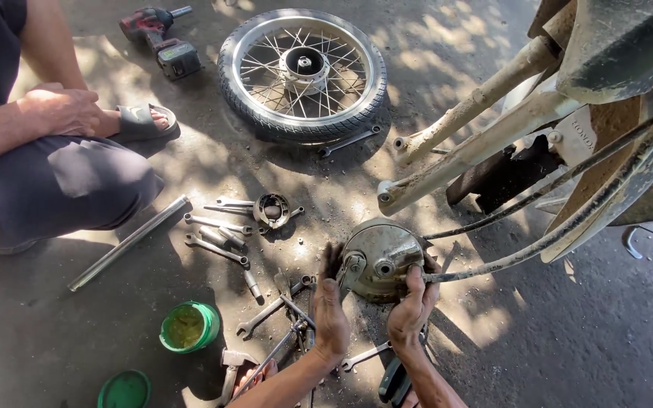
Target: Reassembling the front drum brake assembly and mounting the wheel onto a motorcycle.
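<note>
Two hands on the brake drum (378, 261), head view: left hand (331, 313) fingers together on its left rim, right hand (413, 306) clamped on the right edge by the cable (493, 261). Drum sits just below the fork (462, 143). Best kept level w/ cable slack. Wrenches (217, 234) left of drum, grease tub (188, 326) lower left, wheel (301, 72) beyond; another person's knee crowds that side.
</note>
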